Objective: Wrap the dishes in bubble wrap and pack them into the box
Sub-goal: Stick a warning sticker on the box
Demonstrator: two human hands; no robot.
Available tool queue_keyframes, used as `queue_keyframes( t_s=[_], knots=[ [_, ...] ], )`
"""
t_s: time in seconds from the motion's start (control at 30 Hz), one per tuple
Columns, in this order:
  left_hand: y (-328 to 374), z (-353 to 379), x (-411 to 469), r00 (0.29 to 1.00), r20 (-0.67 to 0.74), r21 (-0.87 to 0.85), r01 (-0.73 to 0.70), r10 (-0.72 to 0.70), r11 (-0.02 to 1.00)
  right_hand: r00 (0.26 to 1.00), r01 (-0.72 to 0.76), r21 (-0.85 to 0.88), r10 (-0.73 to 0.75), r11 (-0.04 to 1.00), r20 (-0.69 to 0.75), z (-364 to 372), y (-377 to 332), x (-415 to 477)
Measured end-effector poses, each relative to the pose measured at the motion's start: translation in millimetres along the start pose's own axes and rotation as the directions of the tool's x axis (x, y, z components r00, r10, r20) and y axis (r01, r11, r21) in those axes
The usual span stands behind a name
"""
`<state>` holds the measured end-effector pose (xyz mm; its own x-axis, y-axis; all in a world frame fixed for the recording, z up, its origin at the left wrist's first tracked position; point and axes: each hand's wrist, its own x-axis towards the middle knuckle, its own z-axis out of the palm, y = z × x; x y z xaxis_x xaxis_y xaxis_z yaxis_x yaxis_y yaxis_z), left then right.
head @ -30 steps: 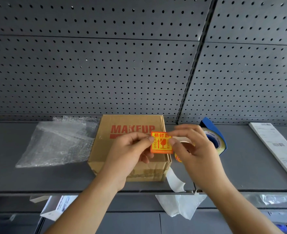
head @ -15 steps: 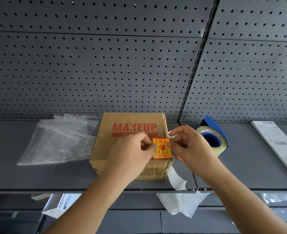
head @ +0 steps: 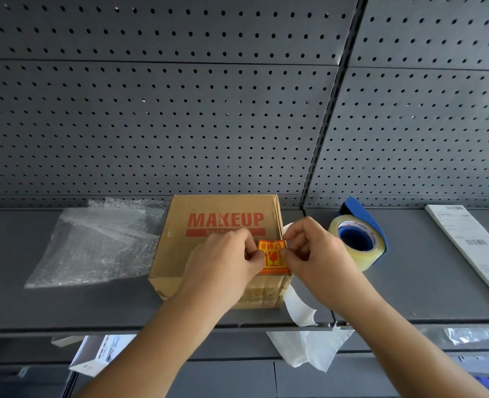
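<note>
The closed cardboard box [head: 180, 248] reads MAKEUP in red. Left hand [head: 223, 264] and right hand [head: 319, 255] pinch an orange sticker [head: 272, 258], lower than before, seemingly touching the box.

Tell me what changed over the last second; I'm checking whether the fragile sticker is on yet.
The left hand and right hand lowered the orange fragile sticker toward the near right corner of the MAKEUP carton, each still pinching an edge. Carton, tape dispenser and bubble wrap stayed put.
</note>
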<state>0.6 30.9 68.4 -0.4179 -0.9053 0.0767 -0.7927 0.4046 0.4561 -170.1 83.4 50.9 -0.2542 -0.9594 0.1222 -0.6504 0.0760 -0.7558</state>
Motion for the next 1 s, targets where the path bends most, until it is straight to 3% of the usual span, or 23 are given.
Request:
queue_keyframes(
  t_s=[0.27,0.37,0.5,0.57,0.8,1.0],
  knots=[
    [4,1,-1,1.000,-0.015,0.026,0.026,-0.026,0.999,1.000,0.004,0.010,-0.003,1.000,-0.018,4,4,0],
    [2,-1,-4,0.998,-0.064,0.048,0.018,-0.015,0.999,0.999,-0.041,0.077,0.043,0.996,-0.024,9,9,-2],
    [-4,11,-10,0.975,-0.164,0.137,-0.126,0.148,0.983,0.987,-0.160,0.274,0.160,0.948,0.022,18,12,-6],
    [-6,18,-11,0.975,-0.184,0.173,-0.097,0.128,0.980,0.980,-0.197,0.332,0.194,0.922,0.043,25,14,-6],
    [-7,28,-6,0.999,0.000,0.258,0.041,-0.042,0.965,0.971,-0.239,0.270,0.227,0.933,0.074,38,16,-3],
    [-5,25,-6,0.997,0.002,0.244,0.070,-0.073,0.967,0.969,-0.248,0.298,0.233,0.922,0.086,35,18,-3]
  ],
)
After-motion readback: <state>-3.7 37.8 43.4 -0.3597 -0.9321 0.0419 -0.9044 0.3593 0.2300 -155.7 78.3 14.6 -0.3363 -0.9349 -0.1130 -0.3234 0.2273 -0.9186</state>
